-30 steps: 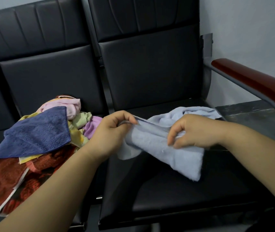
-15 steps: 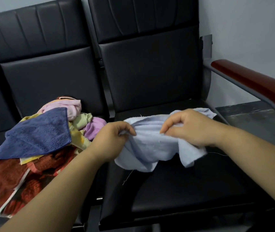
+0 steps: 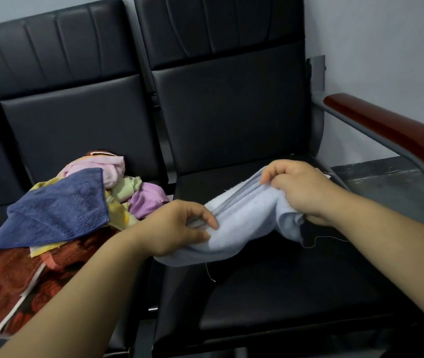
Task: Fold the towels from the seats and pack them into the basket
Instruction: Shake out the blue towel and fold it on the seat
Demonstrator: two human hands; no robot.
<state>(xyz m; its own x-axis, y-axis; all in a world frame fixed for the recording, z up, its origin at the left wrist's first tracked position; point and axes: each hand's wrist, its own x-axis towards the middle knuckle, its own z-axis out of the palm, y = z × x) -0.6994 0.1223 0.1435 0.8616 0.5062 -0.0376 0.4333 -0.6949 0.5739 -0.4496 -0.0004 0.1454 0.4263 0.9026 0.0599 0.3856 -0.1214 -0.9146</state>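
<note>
We see the light blue towel held up between two hands over the right seat. Its middle sags toward the black cushion, and we cannot tell whether it touches. The left hand pinches the towel's eight o'clock end, with thumb and fingers curled tight on the cloth. The right hand grips the two o'clock end, its fingers bent over the bunched edge. Along the top, between the hands, we can make out layered edges lying together, so the towel looks doubled there. A few loose threads hang from its lower edge.

At nine o'clock from the left hand, on the neighbouring seat, lies the pile of towels. A dark blue towel is spread on top of it. Pink and lilac ones are bunched at its one o'clock, and a red towel lies under it at six o'clock. At two o'clock from the right hand we see the wooden armrest.
</note>
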